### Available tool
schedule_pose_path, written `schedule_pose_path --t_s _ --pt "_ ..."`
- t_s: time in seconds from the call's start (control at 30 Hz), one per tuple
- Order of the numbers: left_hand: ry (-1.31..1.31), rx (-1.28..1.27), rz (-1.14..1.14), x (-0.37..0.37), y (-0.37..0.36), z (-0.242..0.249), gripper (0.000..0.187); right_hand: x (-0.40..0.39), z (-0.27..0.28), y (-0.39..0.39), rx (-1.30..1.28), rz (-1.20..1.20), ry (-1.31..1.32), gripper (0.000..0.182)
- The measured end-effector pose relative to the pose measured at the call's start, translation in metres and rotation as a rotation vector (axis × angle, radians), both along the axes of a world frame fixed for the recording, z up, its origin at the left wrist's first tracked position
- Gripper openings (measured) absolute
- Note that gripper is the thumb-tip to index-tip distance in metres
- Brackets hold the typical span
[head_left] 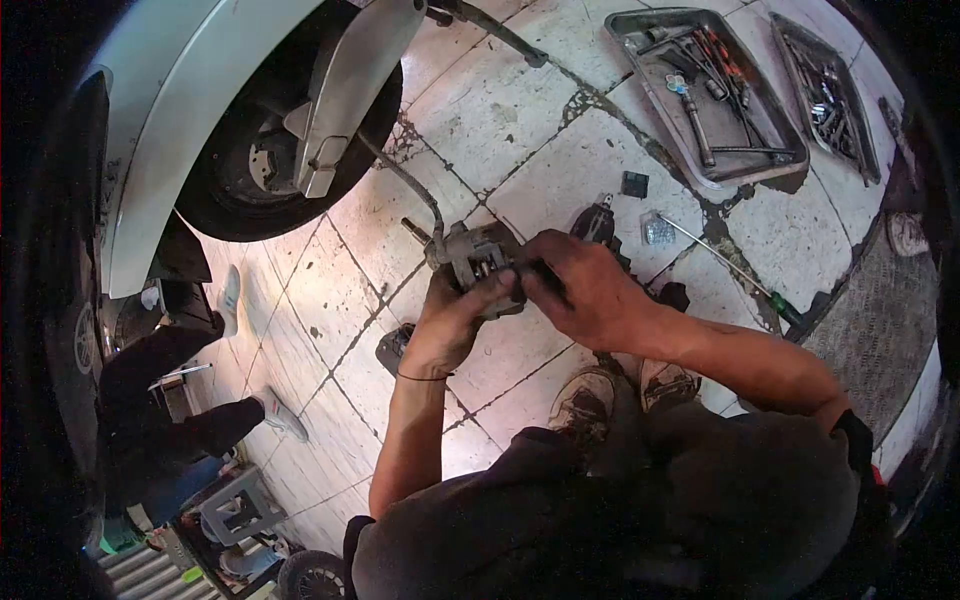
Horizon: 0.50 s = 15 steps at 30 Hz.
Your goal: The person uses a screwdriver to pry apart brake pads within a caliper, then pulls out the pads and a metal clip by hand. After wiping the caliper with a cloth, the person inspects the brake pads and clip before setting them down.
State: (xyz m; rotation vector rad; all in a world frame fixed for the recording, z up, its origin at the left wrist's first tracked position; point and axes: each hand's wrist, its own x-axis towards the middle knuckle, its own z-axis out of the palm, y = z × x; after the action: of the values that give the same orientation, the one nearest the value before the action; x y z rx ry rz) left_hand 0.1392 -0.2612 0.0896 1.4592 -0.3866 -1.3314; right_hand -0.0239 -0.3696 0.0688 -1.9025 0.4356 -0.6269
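A grey brake caliper (462, 250) hangs off the floor in front of me, with a dark hose (400, 175) running from it up toward the wheel. My left hand (447, 325) is closed around its underside, thumb along the near face. Against the caliper's right side, my right hand (595, 292) has its fingers curled in a pinch. What lies between those fingertips is hidden. Both hands look smudged with dark grime.
A scooter wheel (375, 135) stands upper left. Two trays, a large one (690, 180) and a narrow one (866, 160), hold tools at upper right. A green-handled screwdriver (785, 308) lies on the tiles. Another person's legs (235, 425) are at left, near a grey stool (270, 520).
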Motion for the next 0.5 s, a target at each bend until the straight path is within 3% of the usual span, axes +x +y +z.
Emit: schedule_pose_path --t_s 0.13,0.2,0.33,0.4,0.43,0.5 --pt "-0.065 -0.099 0.001 0.005 0.0 0.005 0.054 -0.013 0.004 -0.013 0.035 0.085 -0.072 0.014" --pt "-0.053 -0.132 0.024 0.009 0.001 0.013 0.055 -0.023 0.016 -0.021 0.31 -0.001 -0.099 0.028" --pt "-0.083 -0.061 -0.094 0.025 0.007 0.021 0.062 -0.038 0.027 -0.037 0.413 0.043 -0.067 0.03" --pt "0.17 -0.108 0.056 0.02 0.005 0.017 0.064 -0.039 0.026 -0.04 0.267 0.145 -0.017 0.027" --pt "0.142 -0.125 0.045 0.011 0.005 0.016 0.058 -0.036 0.025 -0.038 0.271 0.14 -0.022 0.027" --pt "0.097 -0.086 0.036 0.007 -0.001 0.01 0.056 -0.026 0.027 -0.03 0.028 0.083 -0.1 0.022"
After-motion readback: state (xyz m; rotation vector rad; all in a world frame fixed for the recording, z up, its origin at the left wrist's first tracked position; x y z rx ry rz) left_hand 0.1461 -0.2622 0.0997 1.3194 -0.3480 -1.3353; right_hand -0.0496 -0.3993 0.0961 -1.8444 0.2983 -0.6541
